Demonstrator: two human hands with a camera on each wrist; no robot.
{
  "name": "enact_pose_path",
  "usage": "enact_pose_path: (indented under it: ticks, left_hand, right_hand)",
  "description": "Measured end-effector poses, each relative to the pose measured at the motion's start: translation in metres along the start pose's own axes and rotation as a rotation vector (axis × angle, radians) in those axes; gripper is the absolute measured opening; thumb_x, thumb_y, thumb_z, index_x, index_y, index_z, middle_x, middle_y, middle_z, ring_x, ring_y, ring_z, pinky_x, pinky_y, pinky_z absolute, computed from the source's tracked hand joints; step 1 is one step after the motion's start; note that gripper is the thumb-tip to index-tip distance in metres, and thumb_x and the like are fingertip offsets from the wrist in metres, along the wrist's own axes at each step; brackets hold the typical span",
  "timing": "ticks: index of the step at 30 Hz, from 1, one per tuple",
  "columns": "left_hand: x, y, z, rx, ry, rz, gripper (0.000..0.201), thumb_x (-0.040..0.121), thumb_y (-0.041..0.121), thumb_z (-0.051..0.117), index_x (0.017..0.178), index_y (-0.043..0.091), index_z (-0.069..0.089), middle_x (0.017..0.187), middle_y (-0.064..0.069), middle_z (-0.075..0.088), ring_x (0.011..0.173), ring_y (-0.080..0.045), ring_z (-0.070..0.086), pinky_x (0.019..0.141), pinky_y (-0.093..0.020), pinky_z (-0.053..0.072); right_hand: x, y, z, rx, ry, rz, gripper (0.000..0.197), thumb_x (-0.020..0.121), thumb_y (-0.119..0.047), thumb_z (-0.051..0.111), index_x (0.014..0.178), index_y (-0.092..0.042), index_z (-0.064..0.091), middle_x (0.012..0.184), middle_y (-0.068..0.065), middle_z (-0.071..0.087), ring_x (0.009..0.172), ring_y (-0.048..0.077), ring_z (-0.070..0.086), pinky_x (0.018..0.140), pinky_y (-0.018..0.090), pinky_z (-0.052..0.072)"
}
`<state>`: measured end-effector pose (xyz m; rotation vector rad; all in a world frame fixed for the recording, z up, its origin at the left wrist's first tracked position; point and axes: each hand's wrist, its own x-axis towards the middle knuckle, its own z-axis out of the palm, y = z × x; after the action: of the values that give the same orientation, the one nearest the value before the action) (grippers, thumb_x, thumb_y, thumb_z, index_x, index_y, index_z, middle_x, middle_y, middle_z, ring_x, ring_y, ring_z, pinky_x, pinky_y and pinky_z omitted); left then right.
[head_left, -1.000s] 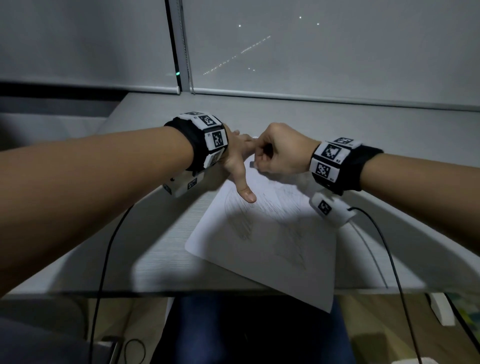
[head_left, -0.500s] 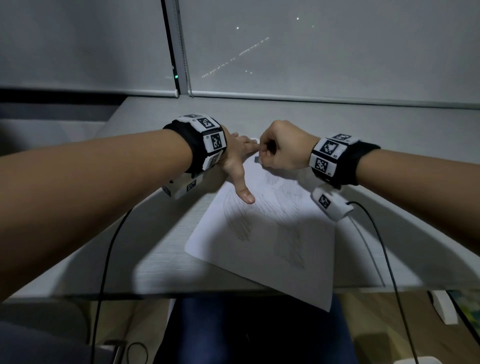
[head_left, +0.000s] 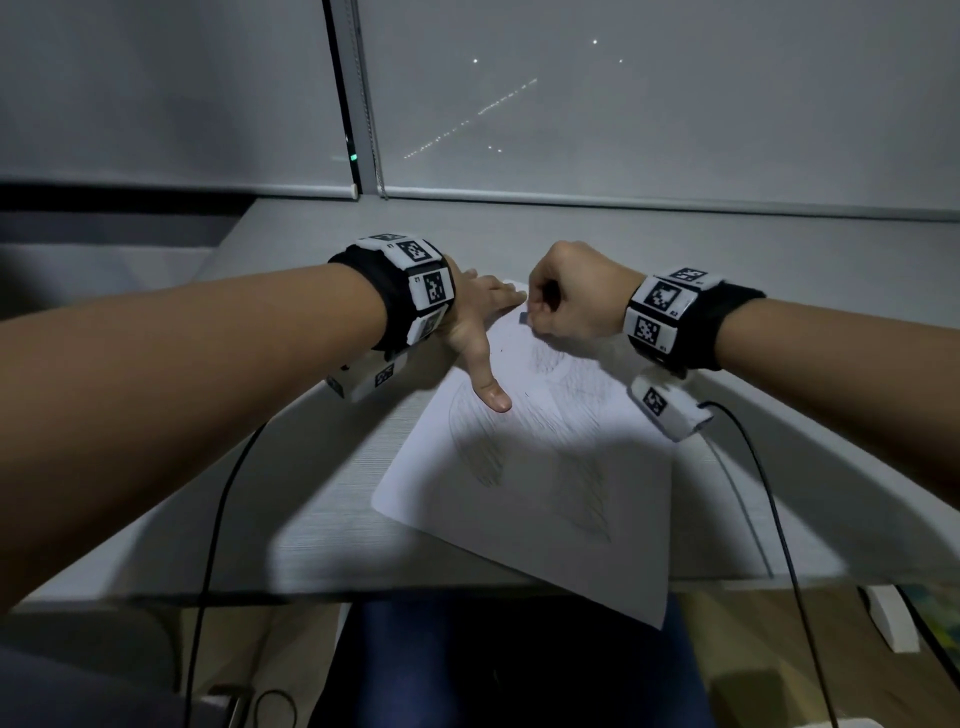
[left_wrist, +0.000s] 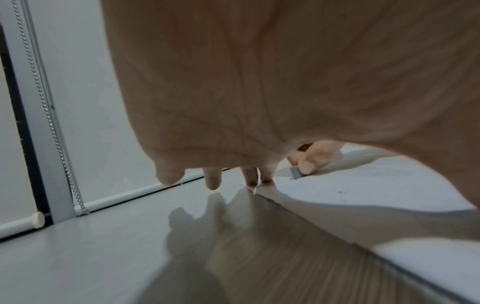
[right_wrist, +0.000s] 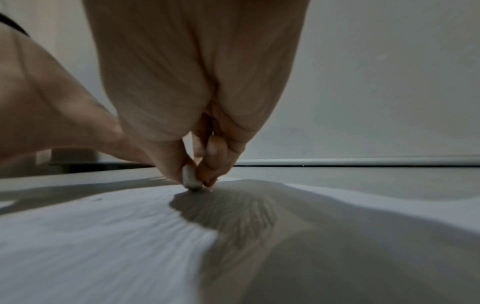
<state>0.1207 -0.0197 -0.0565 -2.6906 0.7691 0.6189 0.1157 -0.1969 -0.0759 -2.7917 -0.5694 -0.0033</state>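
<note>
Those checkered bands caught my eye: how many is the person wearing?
2: the left band wraps the left wrist, the right band the right wrist. Neither is hidden.

head: high, facing down-forward | wrists: low, close, facing forward | shared: paper (head_left: 519, 493)

Fingers (right_wrist: 213, 159) hide most of the eraser (right_wrist: 191, 179); the drawing (head_left: 550, 415) on the paper (head_left: 519, 519) is indistinct.

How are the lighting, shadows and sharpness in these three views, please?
Head view: dim, with broad shadows across the table and paper, and bright specks on the blind. Left wrist view: the left hand looms soft and close, its shadow on the table. Right wrist view: the right hand and eraser shade the paper; the foreground is smeared.
</note>
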Motion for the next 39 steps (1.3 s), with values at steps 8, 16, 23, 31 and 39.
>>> enact_pose_path:
  ticks: [8, 16, 23, 31, 39]
  left_hand:
    - [-0.006, -0.019, -0.011, -0.05, 0.016, 0.093, 0.145, 0.054, 0.067, 0.097, 0.169, 0.033, 0.016, 0.174, 0.005, 0.023, 0.162, -0.021, 0.018, 0.13, -0.055, 0.014]
    - [-0.019, -0.005, 0.0, -0.204, 0.065, 0.117, 0.101, 0.079, 0.077, 0.074, 0.16, 0.027, 0.041, 0.156, 0.007, 0.044, 0.14, -0.019, 0.049, 0.117, -0.042, 0.042]
    - [-0.018, -0.006, 0.019, -0.251, 0.141, 0.153, 0.116, 0.061, 0.084, 0.081, 0.154, 0.023, 0.048, 0.151, 0.01, 0.044, 0.137, -0.019, 0.049, 0.118, -0.044, 0.041]
    - [-0.018, -0.006, 0.023, -0.303, 0.1, 0.11, 0.138, 0.035, 0.095, 0.081, 0.154, 0.037, 0.043, 0.146, 0.019, 0.044, 0.136, -0.019, 0.052, 0.116, -0.048, 0.045]
    - [-0.025, -0.006, 0.026, -0.351, 0.081, 0.109, 0.13, 0.048, 0.082, 0.089, 0.161, 0.046, 0.034, 0.154, 0.023, 0.034, 0.146, -0.017, 0.041, 0.119, -0.049, 0.039]
  right_hand:
    - [-0.018, 0.026, -0.011, -0.041, -0.003, 0.046, 0.016, 0.092, -0.028, 0.076, 0.088, -0.012, 0.078, 0.081, 0.0, 0.074, 0.075, 0.018, 0.068, 0.071, 0.027, 0.054]
    - [-0.024, 0.012, -0.007, -0.014, 0.04, -0.031, 0.017, 0.091, -0.028, 0.079, 0.086, -0.013, 0.077, 0.08, 0.0, 0.074, 0.071, 0.014, 0.065, 0.066, 0.025, 0.052]
    - [-0.015, -0.004, 0.007, 0.052, 0.043, -0.041, 0.008, 0.087, -0.019, 0.08, 0.084, -0.012, 0.08, 0.076, 0.001, 0.075, 0.068, 0.014, 0.068, 0.065, 0.02, 0.051]
    - [-0.024, -0.018, 0.013, -0.013, 0.006, -0.068, 0.011, 0.092, -0.019, 0.071, 0.084, -0.013, 0.075, 0.073, -0.003, 0.07, 0.067, 0.013, 0.066, 0.065, 0.029, 0.052]
    - [-0.023, -0.016, 0.008, 0.038, 0.036, -0.008, 0.013, 0.086, -0.016, 0.072, 0.075, -0.01, 0.076, 0.067, 0.002, 0.07, 0.059, 0.016, 0.06, 0.065, 0.029, 0.056]
